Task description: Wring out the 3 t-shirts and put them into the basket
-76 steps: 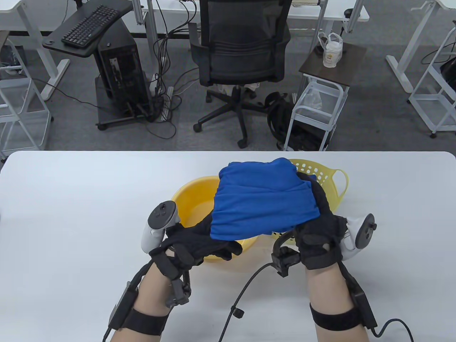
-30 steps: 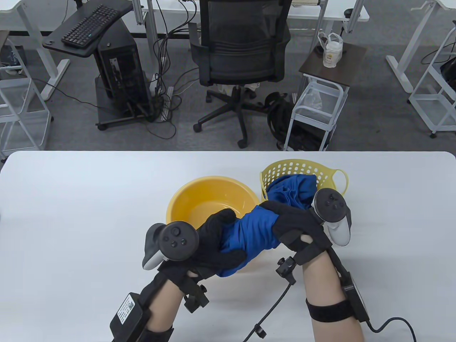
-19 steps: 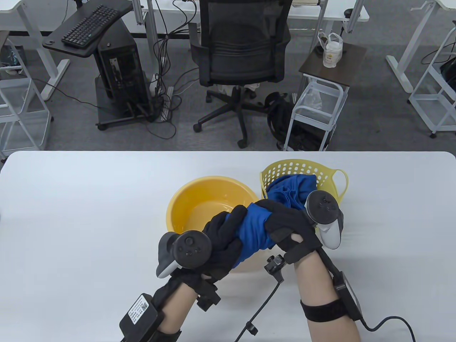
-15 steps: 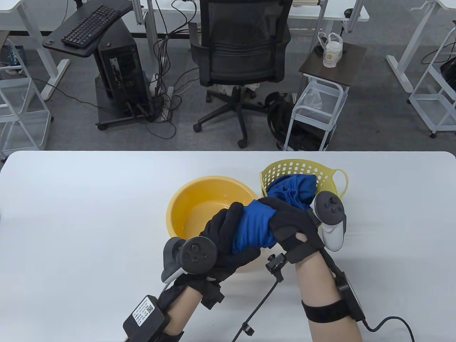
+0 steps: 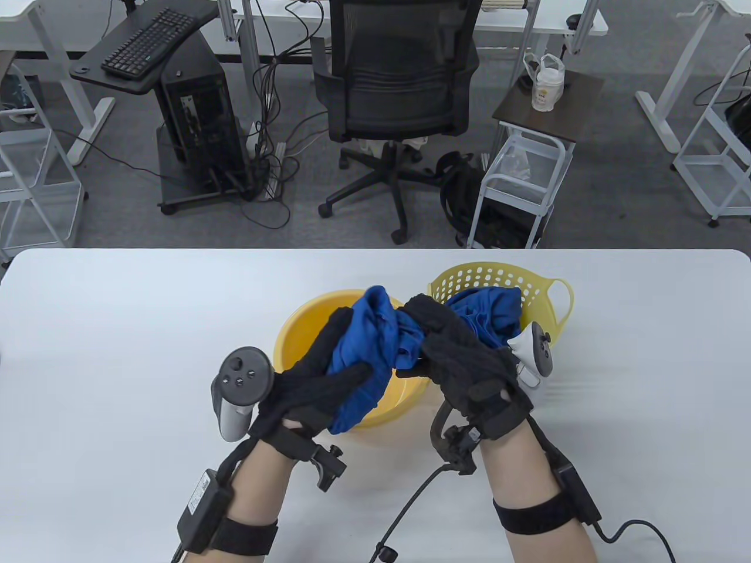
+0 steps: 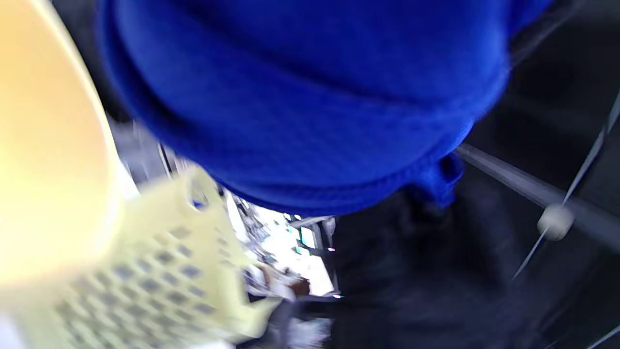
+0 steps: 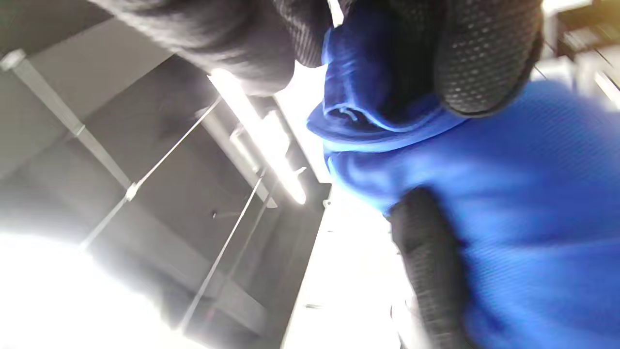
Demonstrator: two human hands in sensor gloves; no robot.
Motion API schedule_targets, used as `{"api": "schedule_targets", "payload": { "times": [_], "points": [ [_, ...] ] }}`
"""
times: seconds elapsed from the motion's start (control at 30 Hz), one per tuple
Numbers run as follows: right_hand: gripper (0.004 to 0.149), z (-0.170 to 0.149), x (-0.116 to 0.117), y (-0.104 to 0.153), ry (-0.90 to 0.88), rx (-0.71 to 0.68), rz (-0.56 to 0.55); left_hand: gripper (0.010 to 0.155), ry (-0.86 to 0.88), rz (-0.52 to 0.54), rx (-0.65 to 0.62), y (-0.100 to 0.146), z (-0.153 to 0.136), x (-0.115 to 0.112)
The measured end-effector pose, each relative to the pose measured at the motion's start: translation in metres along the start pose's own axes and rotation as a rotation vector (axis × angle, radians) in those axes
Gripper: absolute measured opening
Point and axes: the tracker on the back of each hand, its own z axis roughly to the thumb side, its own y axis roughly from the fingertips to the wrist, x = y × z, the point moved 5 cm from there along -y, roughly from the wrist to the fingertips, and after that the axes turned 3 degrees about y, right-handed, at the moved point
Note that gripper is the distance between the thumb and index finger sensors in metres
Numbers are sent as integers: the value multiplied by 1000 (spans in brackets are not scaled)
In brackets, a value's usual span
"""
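A bunched blue t-shirt (image 5: 368, 346) hangs over the yellow basin (image 5: 296, 340), held at both ends. My left hand (image 5: 320, 381) grips its left part, thumb across the cloth. My right hand (image 5: 455, 352) grips its right end, fingers curled over it. The shirt fills the left wrist view (image 6: 310, 97), and the right wrist view shows the shirt (image 7: 508, 203) with gloved fingers (image 7: 484, 58) wrapped on it. Another blue t-shirt (image 5: 490, 311) lies in the pale yellow perforated basket (image 5: 499, 275) just right of the basin.
The white table (image 5: 117, 352) stretches left and right of the basin and basket. A cable (image 5: 410, 504) trails from my right wrist across the near table. Beyond the far edge stand an office chair (image 5: 393, 88) and a small cart (image 5: 528, 170).
Both hands rose and rolled outward since half a second ago, untwisting the tight roll. The shirt now hangs looser and more bunched above the basin. The basket's shirt has not moved.
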Motion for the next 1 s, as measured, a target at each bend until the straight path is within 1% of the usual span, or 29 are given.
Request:
{"api": "schedule_targets", "payload": {
  "times": [0.03, 0.07, 0.13, 0.17, 0.2, 0.27, 0.3, 0.33, 0.37, 0.4, 0.43, 0.47, 0.5, 0.53, 0.57, 0.6, 0.63, 0.7, 0.77, 0.8, 0.83, 0.87, 0.9, 0.93, 0.97, 1.0],
  "points": [
    [53, 10, 8, 1, 183, -74, -10, 77, 115, -18, 5, 0, -2, 4],
    [53, 16, 16, 1, 329, -118, 9, 77, 170, -25, 9, 1, -3, 5],
    [61, 23, 41, 5, 725, -209, 103, 77, 269, -44, 19, 3, -2, 7],
    [69, 23, 50, 6, 866, -240, 129, 77, 292, -51, 28, 4, -2, 6],
    [78, 23, 61, 10, 1070, -285, 124, 77, 322, -68, 39, 4, -2, 5],
    [97, 20, 77, 14, 1349, -381, 111, 77, 390, -135, 76, 5, -5, -3],
    [103, 20, 82, 17, 1464, -443, 59, 77, 436, -194, 108, 5, -8, -11],
    [108, 20, 84, 19, 1511, -483, 35, 76, 454, -226, 124, 5, -10, -15],
    [111, 20, 86, 22, 1580, -551, -1, 75, 449, -271, 150, 5, -12, -20],
    [116, 19, 86, 22, 1634, -578, 4, 74, 382, -277, 172, 5, -14, -20],
    [121, 16, 86, 22, 1689, -572, 15, 73, 269, -258, 203, 5, -17, -19],
    [122, 13, 85, 23, 1748, -573, 7, 72, 137, -246, 225, 4, -19, -18],
    [122, 13, 86, 24, 1764, -607, -14, 71, -7, -287, 270, 3, -23, -25],
    [122, 8, 88, 24, 1781, -612, 28, 71, -44, -377, 271, 3, -24, -33],
    [122, 6, 87, 23, 1794, -604, 32, 71, -28, -388, 280, 3, -25, -35],
    [121, 5, 83, 23, 1775, -588, 39, 71, 6, -343, 305, 3, -26, -33],
    [118, 5, 84, 24, 1727, -609, 73, 70, -4, -367, 282, 1, -26, -36],
    [106, 6, 88, 24, 1754, -613, 122, 71, -51, -471, 280, 1, -25, -39],
    [94, 8, 92, 25, 1721, -627, 160, 74, -55, -476, 255, 1, -24, -38],
    [90, 11, 92, 26, 1674, -654, 181, 77, -38, -504, 243, 1, -23, -41],
    [84, 14, 90, 27, 1599, -694, 174, 83, -28, -525, 221, 1, -19, -43],
    [79, 19, 82, 27, 1491, -726, 100, 88, -24, -514, 195, 1, -15, -43],
    [77, 23, 71, 26, 1374, -727, 30, 93, -12, -473, 173, 1, -10, -43],
    [76, 23, 67, 25, 1318, -711, 19, 96, -11, -446, 160, 1, -7, -43],
    [76, 21, 62, 22, 1272, -652, 13, 97, -20, -404, 155, 2, -6, -42],
    [76, 20, 60, 21, 1262, -618, -3, 97, -12, -376, 153, 2, -7, -40]
  ]
}}
